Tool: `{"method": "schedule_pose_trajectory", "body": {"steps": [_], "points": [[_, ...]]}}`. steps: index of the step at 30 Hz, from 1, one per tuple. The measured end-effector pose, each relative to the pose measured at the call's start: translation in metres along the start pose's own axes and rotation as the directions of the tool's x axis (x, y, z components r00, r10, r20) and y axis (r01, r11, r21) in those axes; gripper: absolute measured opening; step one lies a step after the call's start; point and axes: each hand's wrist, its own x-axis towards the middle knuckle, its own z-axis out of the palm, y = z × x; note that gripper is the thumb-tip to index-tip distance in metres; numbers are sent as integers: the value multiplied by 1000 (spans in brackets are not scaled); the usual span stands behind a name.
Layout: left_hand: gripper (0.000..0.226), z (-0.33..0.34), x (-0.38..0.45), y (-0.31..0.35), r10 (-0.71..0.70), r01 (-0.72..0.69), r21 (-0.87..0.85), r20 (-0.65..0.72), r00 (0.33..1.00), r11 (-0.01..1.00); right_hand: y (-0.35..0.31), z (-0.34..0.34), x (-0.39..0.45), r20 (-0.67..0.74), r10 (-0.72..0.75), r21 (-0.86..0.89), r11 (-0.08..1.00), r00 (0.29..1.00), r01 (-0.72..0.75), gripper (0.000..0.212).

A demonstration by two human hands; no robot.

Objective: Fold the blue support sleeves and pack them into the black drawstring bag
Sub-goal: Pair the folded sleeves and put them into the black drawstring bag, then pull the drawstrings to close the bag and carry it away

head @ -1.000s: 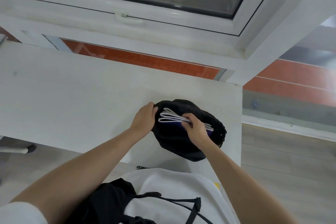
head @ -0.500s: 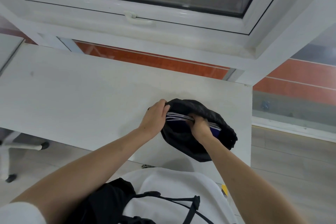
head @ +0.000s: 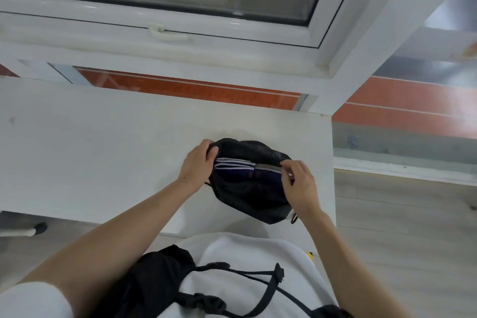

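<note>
The black drawstring bag (head: 254, 201) lies on the white table (head: 103, 152) near its right end, mouth facing up. Folded blue support sleeves (head: 237, 166) with white stripes sit inside the mouth, only their top edge showing. My left hand (head: 197, 162) pinches the bag's rim at the left side of the opening. My right hand (head: 299, 183) pinches the rim at the right side. A loop of black drawstring (head: 294, 219) pokes out below my right wrist.
The table's right edge (head: 331, 162) runs just beside the bag, with wooden floor beyond. A white window frame and handle (head: 167, 33) stand behind the table. A chair foot (head: 31, 230) shows at lower left. A black strap crosses my white shirt.
My right hand has come out of the bag's mouth and moved right to grip the rim. The sleeves now sit lower inside the bag. My left hand stays on the left rim.
</note>
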Motion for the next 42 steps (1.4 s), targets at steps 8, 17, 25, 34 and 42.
{"method": "schedule_pose_trajectory", "body": {"steps": [8,17,25,34,42], "points": [[46,-2,-2,-2,-219,221,-9,113,969,975,44,-23,-2,97,397,-187,908,913,-376,19],[43,-27,9,8,-158,160,-169,23,987,973,2,-48,19,87,328,-25,945,941,-327,33],[30,-69,31,39,-57,44,-585,-4,998,810,-51,-109,63,64,255,335,905,965,-261,30],[40,-102,48,38,-33,-75,-635,-156,987,769,-40,-139,78,1,166,224,961,986,-162,23],[59,-110,62,-9,-215,159,-270,-192,958,950,-3,-150,73,70,212,13,977,975,-214,40]]}}
